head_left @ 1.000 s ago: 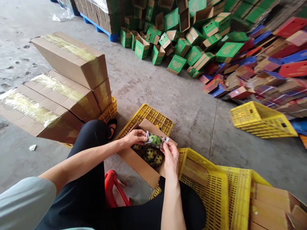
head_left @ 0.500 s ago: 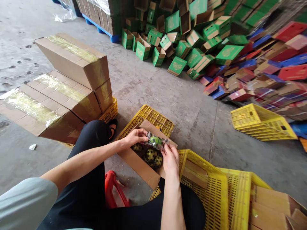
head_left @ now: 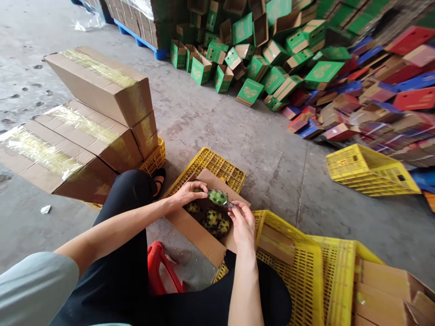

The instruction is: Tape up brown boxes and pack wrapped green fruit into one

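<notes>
Both of my hands hold one small green round item in a clear plastic wrapper [head_left: 218, 198] above an open cardboard box [head_left: 197, 233]. My left hand [head_left: 188, 192] pinches the wrapper's left end. My right hand [head_left: 242, 222] grips its right end with closed fingers. Inside the box lie several more wrapped green and yellow items [head_left: 214, 219]. The box rests on an upturned yellow crate [head_left: 217, 165] between my knees.
Taped brown cartons [head_left: 91, 113] are stacked at the left. A heap of green, red and blue small boxes [head_left: 306, 68] fills the back right. Yellow crates [head_left: 369, 170] sit at the right, and another crate [head_left: 306, 271] stands beside my right knee. A red stool [head_left: 159, 267] is under me.
The wrapped item has turned and flattened between my hands, and its loose plastic ends are drawn in. Both hands have stayed over the box.
</notes>
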`<state>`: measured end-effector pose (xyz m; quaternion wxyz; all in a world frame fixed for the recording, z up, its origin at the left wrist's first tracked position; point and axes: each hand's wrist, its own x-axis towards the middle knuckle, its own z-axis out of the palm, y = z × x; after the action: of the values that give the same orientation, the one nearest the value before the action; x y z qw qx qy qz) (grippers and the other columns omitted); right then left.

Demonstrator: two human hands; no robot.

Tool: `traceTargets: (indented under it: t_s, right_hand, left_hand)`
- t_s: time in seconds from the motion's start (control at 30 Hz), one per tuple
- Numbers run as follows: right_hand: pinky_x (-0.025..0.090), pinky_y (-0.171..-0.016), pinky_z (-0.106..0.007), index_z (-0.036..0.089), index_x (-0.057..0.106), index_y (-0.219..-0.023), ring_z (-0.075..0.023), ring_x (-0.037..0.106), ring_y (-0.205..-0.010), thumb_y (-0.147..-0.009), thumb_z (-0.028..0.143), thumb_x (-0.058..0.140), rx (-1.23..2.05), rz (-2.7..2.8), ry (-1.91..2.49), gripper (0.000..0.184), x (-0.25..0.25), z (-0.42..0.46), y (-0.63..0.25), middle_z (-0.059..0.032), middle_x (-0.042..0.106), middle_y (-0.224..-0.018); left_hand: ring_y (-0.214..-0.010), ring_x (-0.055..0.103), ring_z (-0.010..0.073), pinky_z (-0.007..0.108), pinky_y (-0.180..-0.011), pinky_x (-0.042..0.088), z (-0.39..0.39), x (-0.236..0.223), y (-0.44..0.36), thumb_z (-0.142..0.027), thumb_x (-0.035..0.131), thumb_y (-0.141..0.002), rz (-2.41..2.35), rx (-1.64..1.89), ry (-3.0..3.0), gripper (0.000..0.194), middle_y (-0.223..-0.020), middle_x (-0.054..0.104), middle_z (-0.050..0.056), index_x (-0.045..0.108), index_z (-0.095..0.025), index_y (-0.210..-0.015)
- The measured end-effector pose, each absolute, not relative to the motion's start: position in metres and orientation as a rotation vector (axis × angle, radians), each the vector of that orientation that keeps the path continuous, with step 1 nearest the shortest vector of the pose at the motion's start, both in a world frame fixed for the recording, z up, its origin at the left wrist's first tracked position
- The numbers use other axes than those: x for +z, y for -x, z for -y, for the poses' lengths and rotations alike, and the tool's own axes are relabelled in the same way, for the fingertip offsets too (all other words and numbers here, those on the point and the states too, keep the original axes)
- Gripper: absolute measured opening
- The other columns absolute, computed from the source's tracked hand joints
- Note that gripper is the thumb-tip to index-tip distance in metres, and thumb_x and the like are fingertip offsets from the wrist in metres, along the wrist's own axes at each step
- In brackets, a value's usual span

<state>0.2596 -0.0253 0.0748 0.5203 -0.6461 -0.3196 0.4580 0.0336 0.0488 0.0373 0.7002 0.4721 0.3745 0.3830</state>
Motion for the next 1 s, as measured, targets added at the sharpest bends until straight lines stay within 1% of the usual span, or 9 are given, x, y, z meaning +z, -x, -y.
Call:
traceTargets:
  t_s: [0.13, 0.27, 0.33, 0.47, 0.53, 0.7, 0.73, 0.9, 1.0]
  right_hand:
    - [0.055, -0.099, -0.041, 0.024, 0.065, -0.081, -0.0224, 0.069, -0.1, -0.072, 0.044, 0.081, 1.137, 0.718, 1.433, 0.027, 0.083, 0.024, -0.253, -0.0027, 0.074, -0.098]
    - [0.054, -0.1, -0.041, 0.024, 0.062, -0.077, -0.0237, 0.068, -0.11, -0.072, 0.04, 0.079, 1.109, 0.748, 1.406, 0.024, 0.087, 0.025, -0.252, -0.0041, 0.072, -0.116]
    - [0.055, -0.097, -0.039, 0.024, 0.062, -0.076, -0.0237, 0.069, -0.109, -0.072, 0.039, 0.077, 1.124, 0.778, 1.41, 0.022, 0.087, 0.025, -0.253, -0.0039, 0.072, -0.119]
    - [0.055, -0.088, -0.033, 0.023, 0.067, -0.075, -0.0205, 0.069, -0.093, -0.07, 0.038, 0.079, 1.199, 0.73, 1.427, 0.02, 0.086, 0.025, -0.252, -0.0018, 0.075, -0.094]
    - [0.055, -0.086, -0.032, 0.023, 0.071, -0.08, -0.0194, 0.069, -0.09, -0.071, 0.039, 0.081, 1.216, 0.676, 1.412, 0.021, 0.087, 0.024, -0.25, -0.0014, 0.075, -0.09]
    - [0.054, -0.091, -0.033, 0.027, 0.074, -0.111, -0.0206, 0.069, -0.103, -0.069, 0.037, 0.087, 1.227, 0.682, 1.385, 0.045, 0.087, 0.024, -0.25, -0.0028, 0.076, -0.112]
    - [0.054, -0.09, -0.033, 0.026, 0.074, -0.111, -0.0206, 0.069, -0.102, -0.068, 0.037, 0.088, 1.231, 0.69, 1.394, 0.046, 0.086, 0.024, -0.25, -0.003, 0.076, -0.111]
    - [0.054, -0.08, -0.033, 0.023, 0.075, -0.092, -0.0189, 0.067, -0.083, -0.069, 0.04, 0.085, 1.242, 0.748, 1.425, 0.031, 0.081, 0.026, -0.255, -0.0019, 0.075, -0.092]
    - [0.052, -0.079, -0.032, 0.023, 0.073, -0.089, -0.0177, 0.065, -0.081, -0.07, 0.038, 0.084, 1.216, 0.795, 1.412, 0.026, 0.078, 0.027, -0.255, -0.0001, 0.073, -0.088]
  left_hand:
    - [-0.098, 0.07, 0.0192, 0.035, -0.094, 0.056, -0.045, 0.039, -0.037, -0.039, 0.092, -0.071, -0.751, 0.774, -0.782, 0.04, -0.101, 0.07, 0.005, 0.068, -0.018, -0.093]
    - [-0.088, 0.073, 0.0181, 0.042, -0.093, 0.06, -0.047, 0.038, -0.04, -0.034, 0.089, -0.073, -0.717, 0.694, -0.579, 0.038, -0.096, 0.069, 0.004, 0.065, -0.017, -0.096]
    - [-0.085, 0.073, 0.0177, 0.044, -0.092, 0.06, -0.048, 0.037, -0.04, -0.036, 0.088, -0.076, -0.723, 0.716, -0.54, 0.041, -0.1, 0.069, 0.005, 0.065, -0.018, -0.104]
    - [-0.103, 0.07, 0.0221, 0.043, -0.096, 0.058, -0.046, 0.035, -0.038, -0.028, 0.096, -0.069, -0.732, 0.774, -0.638, 0.079, -0.12, 0.067, 0.01, 0.057, -0.023, -0.138]
    - [-0.104, 0.069, 0.0227, 0.039, -0.093, 0.057, -0.045, 0.033, -0.036, -0.027, 0.097, -0.067, -0.758, 0.769, -0.719, 0.089, -0.12, 0.067, 0.011, 0.054, -0.023, -0.146]
    - [-0.101, 0.069, 0.0214, 0.036, -0.093, 0.054, -0.047, 0.028, -0.036, -0.026, 0.096, -0.068, -0.699, 0.79, -0.828, 0.091, -0.112, 0.07, 0.008, 0.054, -0.02, -0.148]
    - [-0.101, 0.068, 0.0208, 0.035, -0.094, 0.053, -0.047, 0.028, -0.036, -0.024, 0.097, -0.067, -0.683, 0.795, -0.846, 0.091, -0.112, 0.07, 0.008, 0.055, -0.02, -0.147]
    - [-0.109, 0.066, 0.0216, 0.036, -0.1, 0.049, -0.047, 0.033, -0.039, -0.021, 0.099, -0.061, -0.633, 0.734, -0.869, 0.09, -0.128, 0.067, 0.01, 0.061, -0.022, -0.142]
    - [-0.115, 0.065, 0.0231, 0.037, -0.103, 0.047, -0.044, 0.039, -0.039, -0.026, 0.1, -0.061, -0.637, 0.668, -0.866, 0.092, -0.131, 0.067, 0.011, 0.06, -0.022, -0.144]
